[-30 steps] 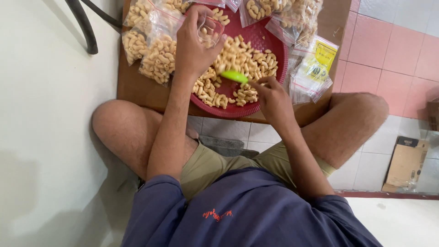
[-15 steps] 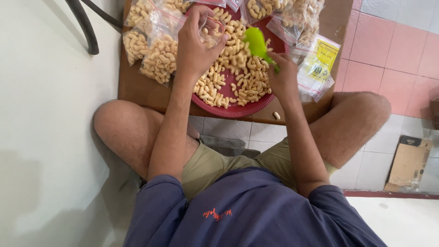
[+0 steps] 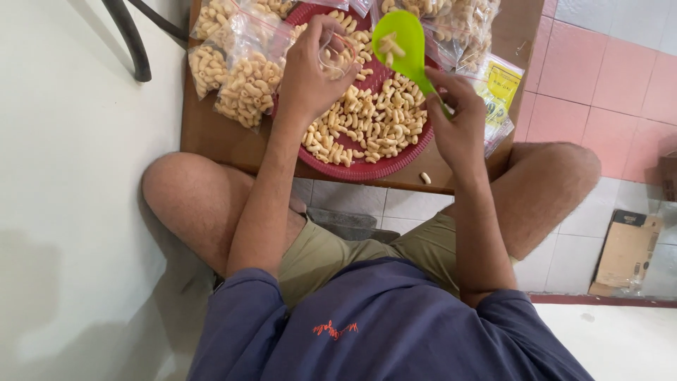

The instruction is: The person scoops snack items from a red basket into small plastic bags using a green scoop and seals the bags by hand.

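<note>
Head cam: left hand (image 3: pixel 308 74) pinches a clear bag (image 3: pixel 337 51) open over the red tray (image 3: pixel 367 169). Right hand (image 3: pixel 458 123) grips a green spoon (image 3: pixel 402 44) holding a few snacks, raised just beside the bag.

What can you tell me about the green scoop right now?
The green scoop looks like smooth, bright lime plastic, with a broad rounded bowl and a narrow handle. The right hand grips the handle, holding the bowl raised above the far side of the red tray, face up toward the camera. A few pale curled snack pieces lie in the bowl. It is close to the small clear bag in the left hand, apparently not touching it.
</note>
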